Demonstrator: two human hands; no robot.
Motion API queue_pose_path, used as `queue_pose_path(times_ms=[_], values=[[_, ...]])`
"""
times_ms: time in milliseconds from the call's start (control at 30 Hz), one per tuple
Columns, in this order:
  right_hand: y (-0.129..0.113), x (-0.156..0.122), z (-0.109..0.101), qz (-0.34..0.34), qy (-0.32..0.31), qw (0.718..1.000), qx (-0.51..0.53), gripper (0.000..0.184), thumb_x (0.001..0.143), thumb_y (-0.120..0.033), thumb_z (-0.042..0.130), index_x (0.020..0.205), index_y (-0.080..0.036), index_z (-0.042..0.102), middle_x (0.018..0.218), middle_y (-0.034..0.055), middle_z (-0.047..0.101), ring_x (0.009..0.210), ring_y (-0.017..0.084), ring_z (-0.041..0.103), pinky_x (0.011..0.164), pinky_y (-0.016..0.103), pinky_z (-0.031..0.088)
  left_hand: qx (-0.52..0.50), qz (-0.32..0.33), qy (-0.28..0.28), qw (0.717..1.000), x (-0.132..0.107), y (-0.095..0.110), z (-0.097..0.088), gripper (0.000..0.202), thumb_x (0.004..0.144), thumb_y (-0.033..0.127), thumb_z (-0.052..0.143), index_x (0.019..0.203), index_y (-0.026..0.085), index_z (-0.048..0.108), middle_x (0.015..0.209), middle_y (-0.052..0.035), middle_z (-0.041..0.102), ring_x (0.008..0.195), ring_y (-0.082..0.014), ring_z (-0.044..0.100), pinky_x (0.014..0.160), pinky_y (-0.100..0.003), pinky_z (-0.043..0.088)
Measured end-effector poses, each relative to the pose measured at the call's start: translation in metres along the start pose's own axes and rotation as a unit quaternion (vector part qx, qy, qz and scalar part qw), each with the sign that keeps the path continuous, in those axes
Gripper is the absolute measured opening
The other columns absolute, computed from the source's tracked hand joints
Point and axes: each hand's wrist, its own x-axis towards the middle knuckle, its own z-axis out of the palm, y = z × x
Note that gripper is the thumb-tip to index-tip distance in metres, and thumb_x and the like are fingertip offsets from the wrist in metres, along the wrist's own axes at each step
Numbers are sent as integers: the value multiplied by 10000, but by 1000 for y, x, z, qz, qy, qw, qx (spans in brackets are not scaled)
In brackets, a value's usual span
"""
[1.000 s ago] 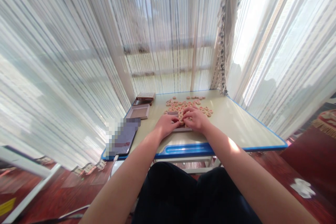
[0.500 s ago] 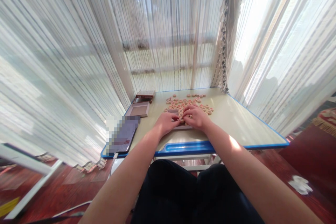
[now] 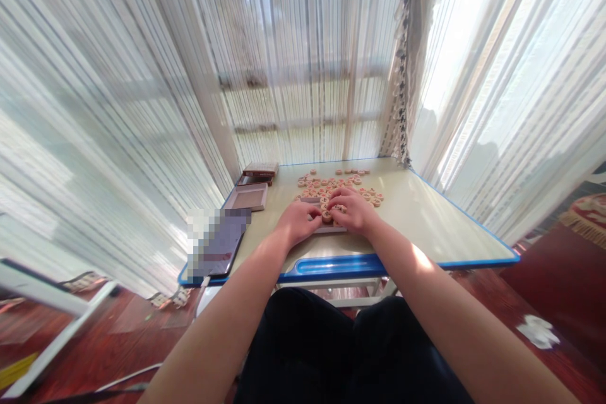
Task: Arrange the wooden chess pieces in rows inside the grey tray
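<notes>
A shallow box [image 3: 324, 230] lies near the table's front edge, with round wooden Chinese chess pieces [image 3: 326, 215] in it. My left hand [image 3: 303, 221] comes over the box's left side, thumb and fingers curled against the left of these pieces. From the right, my right hand [image 3: 353, 209] closes its fingers on the same pieces, partly covering them. Behind the box, many loose Chinese chess pieces [image 3: 326, 184] with red and dark markings are spread over the table. How far each finger wraps round a piece is too small to make out.
The pale table [image 3: 426, 221] has a blue rim and a blue front groove [image 3: 336, 264]. At its left lie a tablet [image 3: 227, 243] with a cable, a box lid [image 3: 250, 197] and stacked boxes [image 3: 259, 170]. Sheer curtains [image 3: 303, 76] hang behind.
Both hands stay at the pieces in the box, with only slight finger movement. The whole view has shifted a little.
</notes>
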Motion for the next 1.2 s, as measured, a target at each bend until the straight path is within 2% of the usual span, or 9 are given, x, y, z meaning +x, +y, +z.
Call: queue_pose_path(times_ms=[267, 500, 567, 667, 767, 867, 1033, 1133, 1200], values=[[1, -1, 0, 1, 14, 1000, 5, 124, 706, -194, 573, 739, -201, 692, 879, 57, 580, 899, 208, 527, 851, 367, 416, 28, -15, 47, 998, 0, -1, -1, 175, 730, 248, 534, 754, 210, 703, 806, -18, 689, 828, -192, 578, 813, -300, 435], [3, -4, -1, 20, 66, 997, 28, 268, 807, -303, 505, 1031, -212, 620, 1007, 77, 566, 982, 220, 513, 904, 394, 395, 15, -3, 115, 993, -1, 12, -6, 188, 759, 251, 520, 830, 191, 683, 822, -31, 684, 840, -193, 572, 845, -306, 420], [5, -3, -2, 50, 106, 990, 78, 288, 827, -330, 474, 1055, -205, 600, 1009, 79, 577, 968, 210, 523, 886, 382, 409, 14, -2, 153, 988, 4, 19, -12, 248, 772, 277, 517, 952, 184, 660, 843, -38, 677, 854, -194, 570, 865, -308, 410], [13, 5, -9, 161, 161, 957, 180, 331, 828, -349, 440, 1081, -183, 574, 954, 79, 601, 817, 170, 560, 732, 319, 472, 8, 2, 167, 986, 20, 30, -20, 297, 800, 306, 491, 1029, 184, 635, 865, -37, 673, 879, -191, 568, 894, -308, 398], [26, 20, -25, 259, 187, 925, 204, 343, 779, -345, 471, 1053, -180, 594, 880, 63, 616, 655, 134, 546, 563, 260, 454, 15, -3, 140, 990, 46, 34, -24, 266, 801, 306, 488, 973, 192, 656, 856, -33, 675, 880, -200, 570, 877, -323, 412], [48, 36, -40, 274, 136, 937, 170, 351, 754, -337, 489, 1033, -169, 621, 859, 68, 635, 563, 112, 525, 511, 248, 425, -19, -8, 127, 992, 80, 31, -19, 267, 795, 277, 490, 995, 194, 645, 871, -34, 671, 850, -186, 580, 819, -311, 443], [96, 43, -43, 299, 120, 947, 19, 301, 723, -352, 539, 942, -194, 674, 808, 57, 672, 680, 171, 595, 634, 299, 455, -67, -9, 83, 994, 132, 17, 2, 322, 822, 305, 449, 1082, 197, 605, 922, -43, 668, 775, -164, 597, 741, -286, 461], [116, 36, -39, 311, 65, 948, -19, 249, 712, -383, 563, 812, -207, 707, 742, 50, 682, 673, 194, 612, 644, 318, 466, -70, -28, 9, 997, 151, 5, 13, 348, 811, 359, 464, 1084, 201, 610, 946, -51, 671, 764, -172, 606, 696, -275, 465], [122, 33, -37, 287, 71, 955, -30, 233, 732, -353, 549, 838, -221, 710, 815, 50, 695, 723, 199, 626, 683, 325, 473, -51, -25, -45, 997, 158, -5, 17, 348, 779, 381, 505, 1058, 213, 629, 964, -52, 673, 818, -196, 606, 696, -278, 459]])
